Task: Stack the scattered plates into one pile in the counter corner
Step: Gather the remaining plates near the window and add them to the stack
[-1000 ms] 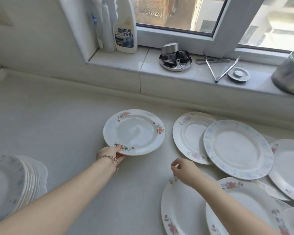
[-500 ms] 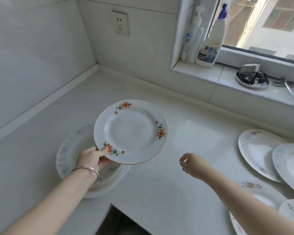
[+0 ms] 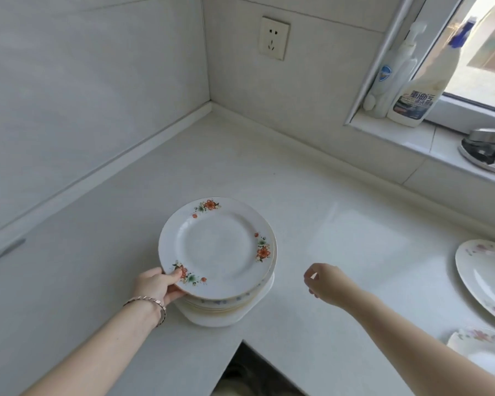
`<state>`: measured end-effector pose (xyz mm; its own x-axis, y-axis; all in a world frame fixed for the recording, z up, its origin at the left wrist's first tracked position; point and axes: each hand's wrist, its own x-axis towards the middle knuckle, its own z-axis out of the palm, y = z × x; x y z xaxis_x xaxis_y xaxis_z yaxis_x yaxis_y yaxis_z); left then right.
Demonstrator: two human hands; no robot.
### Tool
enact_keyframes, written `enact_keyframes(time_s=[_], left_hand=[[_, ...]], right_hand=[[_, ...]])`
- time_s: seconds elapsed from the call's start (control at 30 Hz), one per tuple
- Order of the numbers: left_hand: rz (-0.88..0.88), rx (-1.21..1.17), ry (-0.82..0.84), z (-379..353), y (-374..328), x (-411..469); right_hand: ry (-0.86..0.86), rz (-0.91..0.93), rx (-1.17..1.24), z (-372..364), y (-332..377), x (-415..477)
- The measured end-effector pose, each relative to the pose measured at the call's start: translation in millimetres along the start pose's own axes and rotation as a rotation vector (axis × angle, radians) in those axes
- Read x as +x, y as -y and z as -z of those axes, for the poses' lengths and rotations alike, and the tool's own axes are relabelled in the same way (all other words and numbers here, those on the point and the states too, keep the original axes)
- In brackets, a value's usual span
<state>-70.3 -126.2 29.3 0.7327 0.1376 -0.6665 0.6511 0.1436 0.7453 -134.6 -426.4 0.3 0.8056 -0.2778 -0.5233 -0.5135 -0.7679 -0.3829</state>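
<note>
A white plate with orange flowers [image 3: 217,247] lies on top of the pile of plates [image 3: 226,311] near the counter's inner front edge. My left hand [image 3: 159,285] grips this plate at its near left rim, thumb on top. My right hand [image 3: 325,282] hovers to the right of the pile, loosely curled with nothing in it. Two more flowered plates show at the right edge, one [image 3: 486,278] further back and one [image 3: 480,350] nearer to me.
The white counter [image 3: 340,224] runs into a wall corner behind the pile. A socket [image 3: 274,38] is on the back wall. Two cleaner bottles [image 3: 420,81] and a metal dish [image 3: 487,150] stand on the window sill. The counter's front edge drops off just below the pile.
My left hand carried the orange-flowered plate from the scattered group leftward and set it down on the pile. My right hand stayed empty, trailing to the right.
</note>
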Motion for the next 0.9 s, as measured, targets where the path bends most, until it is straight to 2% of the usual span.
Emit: enact_keyframes(time_s=[0.13,0.3,0.4,0.5,0.57,0.7,0.9], left_hand=[[0.023,0.138,0.048,3.5,0.5,6.2],[0.019,0.556,0.104,9.7,-8.4,12.1],[-0.074,0.889,0.055,14.7,-13.7,9.4],[-0.233,1.194,-0.084,16.7,-20.0,8.2],[-0.301,1.151,-0.132,10.5,-23.8,12.3],[-0.323,0.777,-0.019,-9.6,-17.9,34.6],[-0.372,0.697,-0.013,-12.1,-7.0,53.7]], right_hand=[[0.005,-0.033,-0.034,-4.4,-0.5,3.4],[0.025,-0.046,-0.052,-11.1,1.1,5.4],[0.033,-0.047,-0.067,-12.2,-0.6,4.9],[0.042,-0.056,-0.074,-9.4,-4.8,4.4],[0.048,-0.059,-0.081,-7.1,-7.4,4.6],[0.064,-0.061,-0.090,-7.5,-9.0,4.6],[0.090,-0.077,-0.070,-16.9,-15.8,3.8]])
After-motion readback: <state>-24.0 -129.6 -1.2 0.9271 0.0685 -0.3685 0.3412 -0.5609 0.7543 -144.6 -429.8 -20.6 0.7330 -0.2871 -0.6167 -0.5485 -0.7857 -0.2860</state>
